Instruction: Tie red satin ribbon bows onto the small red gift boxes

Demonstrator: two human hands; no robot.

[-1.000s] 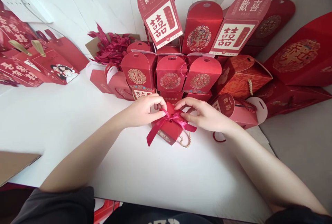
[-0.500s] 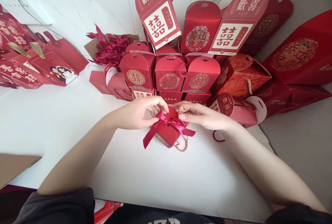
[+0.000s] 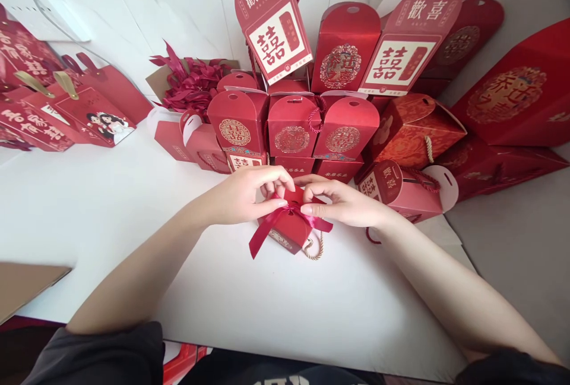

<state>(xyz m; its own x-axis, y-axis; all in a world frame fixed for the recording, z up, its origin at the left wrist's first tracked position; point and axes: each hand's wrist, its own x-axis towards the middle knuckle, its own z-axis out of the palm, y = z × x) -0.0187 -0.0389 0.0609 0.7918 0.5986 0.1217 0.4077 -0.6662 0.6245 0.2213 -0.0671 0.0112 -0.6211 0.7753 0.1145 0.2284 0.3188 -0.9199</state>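
Observation:
A small red gift box (image 3: 291,233) sits on the white table in front of me, with a dark pink satin ribbon (image 3: 262,234) tied in a bow on its top. My left hand (image 3: 253,195) pinches the left side of the bow close to the knot, thumb and fingers closed on the ribbon. On the other side, my right hand (image 3: 338,199) closes its thumb and index finger on the ribbon just right of the knot. One ribbon tail hangs down the box's left front. A gold twisted cord (image 3: 317,250) loops out at its right. My fingers partly cover the bow.
Behind the hands stand stacked red gift boxes (image 3: 291,129). At the back left is an open carton of ribbons (image 3: 191,85). Red gift bags (image 3: 93,117) stand far left, and a pink-red box (image 3: 407,189) lies right. Cardboard (image 3: 31,287) lies at the left edge.
Both thumbs have moved in toward the knot and now grip the ribbon there. The bow's loops look tighter and more covered. The box has barely shifted.

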